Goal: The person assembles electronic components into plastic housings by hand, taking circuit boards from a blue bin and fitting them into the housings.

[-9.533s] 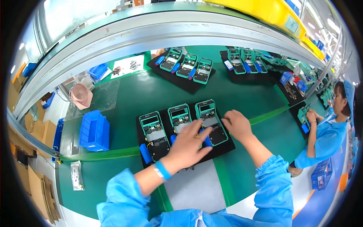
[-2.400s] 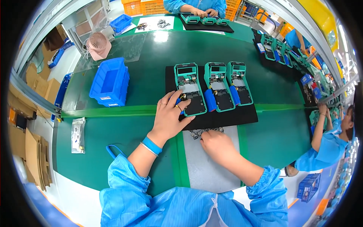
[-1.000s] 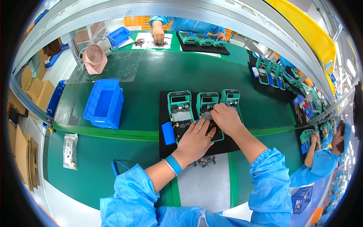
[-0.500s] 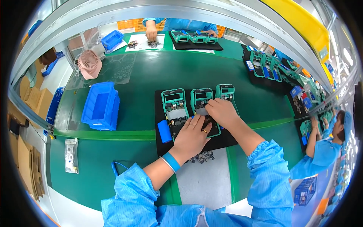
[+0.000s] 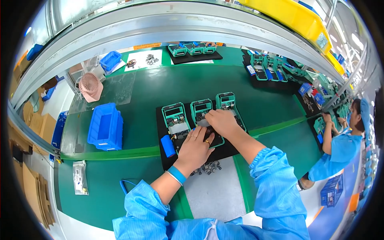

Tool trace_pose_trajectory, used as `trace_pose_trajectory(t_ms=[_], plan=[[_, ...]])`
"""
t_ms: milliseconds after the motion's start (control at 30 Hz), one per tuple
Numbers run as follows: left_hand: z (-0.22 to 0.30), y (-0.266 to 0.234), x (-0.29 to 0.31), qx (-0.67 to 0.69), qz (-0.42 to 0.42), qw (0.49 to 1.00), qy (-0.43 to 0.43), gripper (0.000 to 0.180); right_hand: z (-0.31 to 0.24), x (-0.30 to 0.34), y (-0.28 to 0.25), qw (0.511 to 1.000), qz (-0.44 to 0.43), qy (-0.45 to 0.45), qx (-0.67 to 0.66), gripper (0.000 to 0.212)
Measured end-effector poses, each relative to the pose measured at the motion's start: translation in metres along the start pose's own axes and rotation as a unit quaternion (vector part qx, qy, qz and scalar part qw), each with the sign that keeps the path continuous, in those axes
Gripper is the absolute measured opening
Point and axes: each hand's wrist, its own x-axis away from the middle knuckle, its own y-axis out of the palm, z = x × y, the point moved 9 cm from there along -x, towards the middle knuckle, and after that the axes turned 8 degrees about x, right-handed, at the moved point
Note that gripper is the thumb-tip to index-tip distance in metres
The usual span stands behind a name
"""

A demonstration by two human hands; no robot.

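Three teal device housings stand side by side on a black mat (image 5: 161, 128): a left housing (image 5: 177, 119), a middle housing (image 5: 201, 105) and a right housing (image 5: 226, 100). Over the lower part of the middle one lies my left hand (image 5: 194, 147), fingers spread on it. My right hand (image 5: 223, 122) reaches into the same housing from the right, fingers curled together; whatever they grip is hidden. A blue battery pack (image 5: 168, 146) rests beside the left housing, joined by wires. Small metal pieces (image 5: 208, 167) lie in a heap just below my hands.
A blue bin (image 5: 105, 127) stands to the left, with a pink fan (image 5: 91, 86) behind it. Nearer lies a clear bag (image 5: 80, 178). A metal beam (image 5: 176, 25) crosses above. More housings (image 5: 195, 49) stand across the table. A co-worker (image 5: 340, 148) sits at right.
The view has tilted, moving the table scene slightly down and left. Across the table, another person's hand is no longer seen over the small parts. My hands stay at the middle housing.
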Motion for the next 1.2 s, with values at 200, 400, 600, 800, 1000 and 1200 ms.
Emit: trace_pose_trajectory(t_ms=[200, 400, 600, 800, 1000, 1200], plan=[[0.002, -0.002, 0.001, -0.001, 0.0, 1.0, 0.004, 0.05, 0.0, 0.007, -0.004, 0.998, -0.045, 0.006, -0.032, 0.014], [0.002, 0.0, -0.001, 0.001, -0.004, 1.0, 0.004, 0.05, 0.003, -0.005, 0.006, 0.999, -0.051, 0.005, 0.008, 0.012], [0.0, -0.002, 0.001, 0.003, 0.001, 1.0, 0.003, 0.05, 0.069, 0.047, -0.019, 0.968, 0.078, 0.222, -0.092, 0.025], [-0.001, -0.002, 0.003, 0.008, -0.009, 1.0, 0.0, 0.049, 0.085, 0.129, 0.026, 0.893, -0.039, 0.357, -0.272, 0.054], [-0.002, -0.011, 0.008, 0.017, -0.008, 1.0, 0.024, 0.047, 0.075, 0.151, 0.028, 0.829, -0.006, 0.428, -0.36, 0.046], [-0.004, -0.026, -0.01, 0.053, -0.07, 0.996, 0.011, 0.048, 0.049, 0.172, 0.0, 0.872, 0.012, 0.404, -0.275, 0.041]])
